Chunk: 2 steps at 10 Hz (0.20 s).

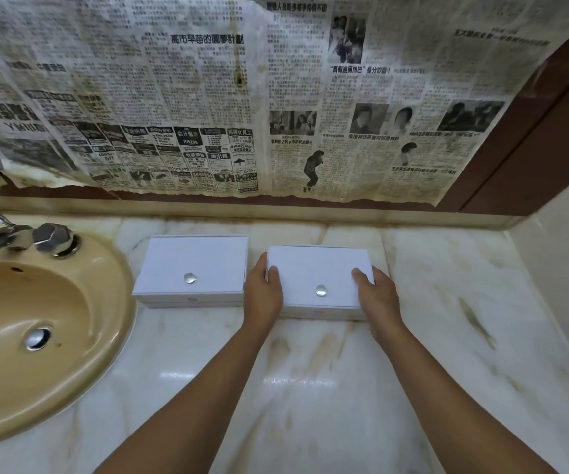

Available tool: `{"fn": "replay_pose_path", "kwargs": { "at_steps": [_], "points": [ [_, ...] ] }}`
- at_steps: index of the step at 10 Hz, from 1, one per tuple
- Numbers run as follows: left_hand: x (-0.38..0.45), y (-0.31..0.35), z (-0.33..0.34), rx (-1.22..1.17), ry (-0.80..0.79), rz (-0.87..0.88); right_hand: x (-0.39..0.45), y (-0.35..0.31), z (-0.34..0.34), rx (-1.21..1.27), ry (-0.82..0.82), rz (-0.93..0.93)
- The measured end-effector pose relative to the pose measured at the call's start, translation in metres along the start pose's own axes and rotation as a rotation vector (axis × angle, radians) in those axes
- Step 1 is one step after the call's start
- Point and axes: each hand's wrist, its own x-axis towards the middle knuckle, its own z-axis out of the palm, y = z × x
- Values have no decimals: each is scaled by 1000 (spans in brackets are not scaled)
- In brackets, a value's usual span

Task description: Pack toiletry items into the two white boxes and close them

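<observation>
Both white boxes sit lidded on the marble worktop, the left box beside the beige sink. Left hand and right hand grip the right box by its ends, fingers curled round. Looks light, stiff, kinda slick; hold the sides. Old newspaper covers the wall.

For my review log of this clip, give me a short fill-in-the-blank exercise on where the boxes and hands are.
1. Both hands grip the white box on the ____.
2. The other white box sits nearer the ____.
3. The lids of both boxes are ____.
4. The left hand lies ____ the two boxes.

Missing words: right; sink; closed; between
</observation>
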Motion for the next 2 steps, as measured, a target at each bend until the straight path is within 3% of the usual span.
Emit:
{"fn": "replay_pose_path", "kwargs": {
  "at_steps": [1, 2],
  "points": [
    [2, 2, -3, 58, -34, 30, 1, -2, -3, -10, -29, -9],
    [-17, 2, -20, 85, -63, -49, -13, -9, -17, -30, -19, 31]
  ]
}}
